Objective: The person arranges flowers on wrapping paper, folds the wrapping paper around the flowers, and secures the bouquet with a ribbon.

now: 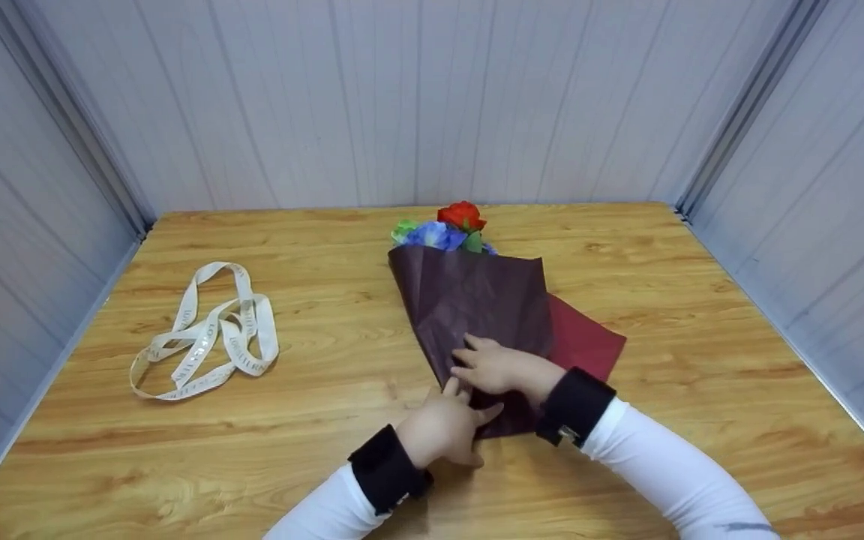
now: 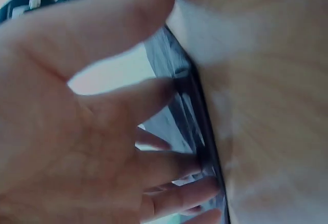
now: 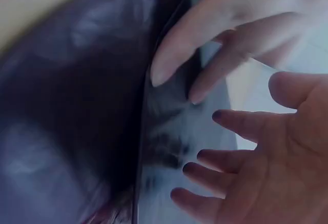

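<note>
A bouquet with a red flower [image 1: 462, 216] and blue flowers [image 1: 436, 236] lies in dark purple wrapping paper [image 1: 481, 296], its blooms toward the back wall. The stems are hidden. My left hand [image 1: 441, 427] is at the lower left edge of the paper, fingers spread and fairly straight, fingertips touching it in the left wrist view. Just above and to the right, my right hand [image 1: 499, 367] rests on the front of the wrap with extended fingers. In the right wrist view both hands are close together over the dark sheet [image 3: 66, 106].
Off to the left on the wooden table [image 1: 327, 450] lies a loosely looped white ribbon [image 1: 256, 367] with printed lettering. A red corner of paper [image 1: 586, 345] sticks out at the wrap's right side. Pale panel walls [image 1: 402, 105] enclose the table at the back and sides.
</note>
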### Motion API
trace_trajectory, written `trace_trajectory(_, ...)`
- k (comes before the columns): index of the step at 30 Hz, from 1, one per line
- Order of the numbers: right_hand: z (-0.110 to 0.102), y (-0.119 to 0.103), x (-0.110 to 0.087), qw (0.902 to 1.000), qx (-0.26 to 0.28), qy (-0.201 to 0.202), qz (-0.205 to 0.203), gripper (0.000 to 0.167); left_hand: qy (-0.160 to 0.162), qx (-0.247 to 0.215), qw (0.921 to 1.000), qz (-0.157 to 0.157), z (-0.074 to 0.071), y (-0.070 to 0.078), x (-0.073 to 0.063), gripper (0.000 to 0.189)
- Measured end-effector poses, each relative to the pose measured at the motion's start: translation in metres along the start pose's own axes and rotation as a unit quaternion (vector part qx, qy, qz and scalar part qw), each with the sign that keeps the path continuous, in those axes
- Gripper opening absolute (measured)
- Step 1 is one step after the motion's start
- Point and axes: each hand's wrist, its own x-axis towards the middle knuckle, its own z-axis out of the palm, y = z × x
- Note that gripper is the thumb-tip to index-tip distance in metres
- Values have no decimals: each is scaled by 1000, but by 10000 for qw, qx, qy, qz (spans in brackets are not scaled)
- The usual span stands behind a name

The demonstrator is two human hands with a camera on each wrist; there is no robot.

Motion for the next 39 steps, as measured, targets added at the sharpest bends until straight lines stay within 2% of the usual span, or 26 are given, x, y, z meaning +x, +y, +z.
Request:
trace_trajectory(2,2,-4,6,9994,-146,-242,179,55,-6,84,9999,59,0,3,-2,75)
trace_trajectory(4,3,-6,13,9989,-260,-261,305,57,-28,51,10000,75,-1,4,-2,76)
trace_trajectory(9,3,-5,23,9980,-273,-44,567,62,-157,-192,9996,99,-3,5,-2,78)
trace_trajectory(13,9,-5,19,9974,-377,56,609,65,-249,-145,9995,131,-6,11,-4,78)
trace_trajectory(20,18,-6,10,9982,-469,58,364,64,-396,520,9971,389,-9,26,-12,72)
trace_trajectory(24,21,4,21,9986,-360,66,384,66,-291,779,9954,486,-9,28,-12,70)
trace_trajectory(32,9,23,50,9980,-132,-209,576,78,-390,791,9949,489,-6,33,-9,74)
trace_trajectory(39,0,28,66,9987,110,199,465,77,-448,1101,9925,302,-7,32,-8,77)
